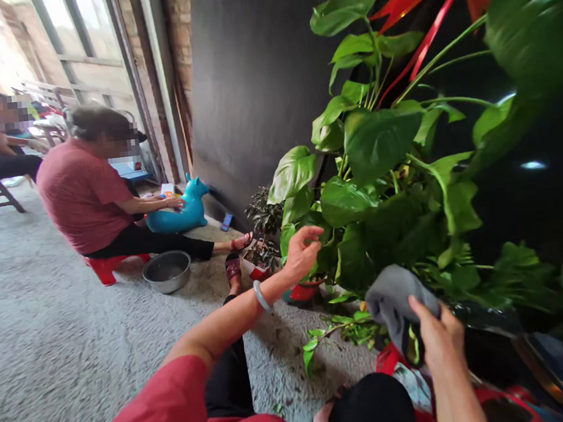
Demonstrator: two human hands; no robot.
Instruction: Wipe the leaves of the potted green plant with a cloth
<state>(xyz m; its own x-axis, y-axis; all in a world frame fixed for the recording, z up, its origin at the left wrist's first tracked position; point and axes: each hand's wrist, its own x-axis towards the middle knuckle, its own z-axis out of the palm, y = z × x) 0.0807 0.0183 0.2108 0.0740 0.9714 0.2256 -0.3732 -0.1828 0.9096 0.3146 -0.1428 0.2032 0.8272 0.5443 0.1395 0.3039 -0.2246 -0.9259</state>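
My left hand, a pale bangle at its wrist, reaches out beside the leaves of a large potted plant. Its fingers are bent and look slightly apart; I see nothing held, and whether the fingertips touch a leaf I cannot tell. On the right, my right hand grips a folded grey cloth, thumb on top, in front of the lower leaves. Glossy green leaves rise above both hands, and a trailing stem lies low over the concrete floor between them.
Left of the plant stand a small potted shrub and a metal basin. A person sits on a red stool with hands by a blue toy animal. A dark panel leans behind; a red ribbon hangs above.
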